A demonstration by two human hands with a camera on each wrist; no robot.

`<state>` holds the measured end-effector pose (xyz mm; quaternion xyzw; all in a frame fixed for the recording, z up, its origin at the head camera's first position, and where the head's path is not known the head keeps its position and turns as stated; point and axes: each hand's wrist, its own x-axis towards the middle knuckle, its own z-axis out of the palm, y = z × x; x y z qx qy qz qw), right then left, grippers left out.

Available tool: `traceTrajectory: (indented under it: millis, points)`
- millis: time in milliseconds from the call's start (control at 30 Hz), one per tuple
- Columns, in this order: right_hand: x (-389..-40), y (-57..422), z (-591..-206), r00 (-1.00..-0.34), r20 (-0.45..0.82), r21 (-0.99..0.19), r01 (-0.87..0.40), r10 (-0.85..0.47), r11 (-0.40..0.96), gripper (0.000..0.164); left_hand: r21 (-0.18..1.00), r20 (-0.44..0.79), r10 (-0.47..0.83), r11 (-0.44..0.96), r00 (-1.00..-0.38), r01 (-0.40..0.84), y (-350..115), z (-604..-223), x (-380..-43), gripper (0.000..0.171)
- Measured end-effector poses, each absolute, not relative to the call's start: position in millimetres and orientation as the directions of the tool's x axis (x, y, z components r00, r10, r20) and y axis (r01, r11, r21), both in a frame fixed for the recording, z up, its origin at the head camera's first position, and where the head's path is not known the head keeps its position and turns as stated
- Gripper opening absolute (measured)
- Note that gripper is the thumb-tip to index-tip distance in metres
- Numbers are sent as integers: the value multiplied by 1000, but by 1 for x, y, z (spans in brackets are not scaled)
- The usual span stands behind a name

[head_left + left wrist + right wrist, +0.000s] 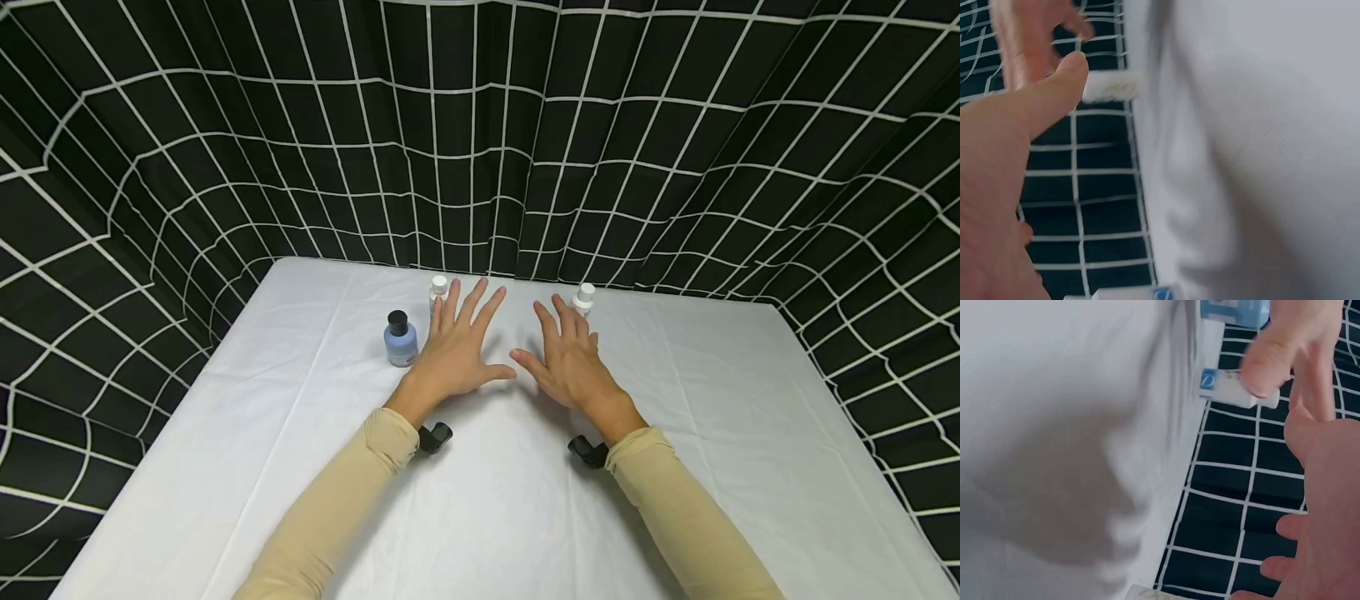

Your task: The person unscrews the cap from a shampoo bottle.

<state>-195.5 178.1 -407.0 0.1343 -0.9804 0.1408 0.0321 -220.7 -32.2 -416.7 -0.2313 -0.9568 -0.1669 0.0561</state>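
Nearby, blue bottle (pixel 401 342) — upright, just beside spread left hand (pixel 456 348)

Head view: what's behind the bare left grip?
Behind the left grip: a white-capped white bottle. Its top shows; its lower part is covered there, though the right wrist view shows its blue label patch.

A white-gridded black curtain (pixel 480 150) hung right across the back, swept round both sides, rippled in fold after fold, and below, a white tablecloth (pixel 495 517) lay spread wide, lightly creased
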Motion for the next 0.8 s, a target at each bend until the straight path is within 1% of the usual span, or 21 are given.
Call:
traceTrajectory:
  millis: [133,333,500,700,800]
  points:
    - [-197,176,-407,-952,157,-293,-298,-261,909,85,349,260,401,809,-879,472,-43,-404,-225,121]
    - [-200,171,-408,-937,236,-313,-325,-258,893,82,406,355,326,791,-876,458,-56,-389,-226,117]
    - [-203,163,-405,-921,294,-373,-358,-256,856,77,443,428,263,773,-865,454,-68,-385,-225,117]
    - [-207,151,-402,-908,348,-454,-382,-234,805,71,530,459,200,720,-865,448,-83,-380,-223,114]
    - [-210,145,-401,-901,375,-488,-391,-217,780,71,568,468,170,694,-867,442,-91,-379,-224,112]
